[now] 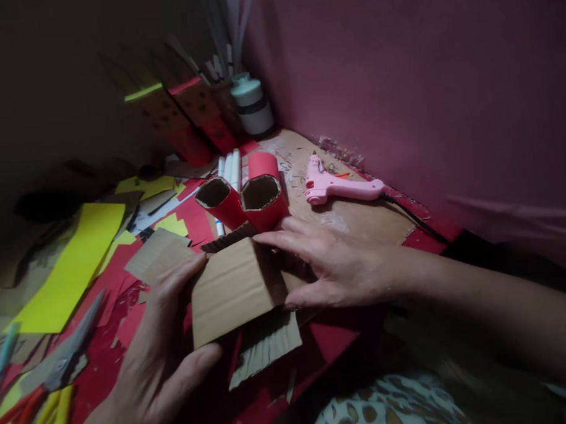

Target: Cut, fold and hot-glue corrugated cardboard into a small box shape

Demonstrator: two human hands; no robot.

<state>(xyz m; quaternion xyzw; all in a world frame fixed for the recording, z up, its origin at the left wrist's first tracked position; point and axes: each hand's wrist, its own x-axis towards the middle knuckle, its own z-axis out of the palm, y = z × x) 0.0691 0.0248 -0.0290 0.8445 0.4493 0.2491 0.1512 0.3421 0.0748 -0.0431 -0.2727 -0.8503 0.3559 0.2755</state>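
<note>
A folded brown cardboard piece (230, 288), box-like with slanted sides, sits between my two hands near the table's front edge. My left hand (153, 346) grips its left side, thumb at the lower edge and fingers partly hidden behind it. From the right, my right hand (331, 260) holds it, with fingertips at the top corner and the thumb at the lower right corner. A ribbed cardboard flap (269, 345) shows below the piece; I cannot tell whether it is attached. Just behind stand open cardboard tubes covered in red paper (267, 206).
A pink glue gun (342, 188) with a black cord lies at the right by the wall. Scissors (61, 368), a yellow paper strip (75, 262) and cardboard scraps (157, 253) cover the left. White markers (230, 167), a lidded jar (254, 105) and decorated holders (163, 114) stand behind.
</note>
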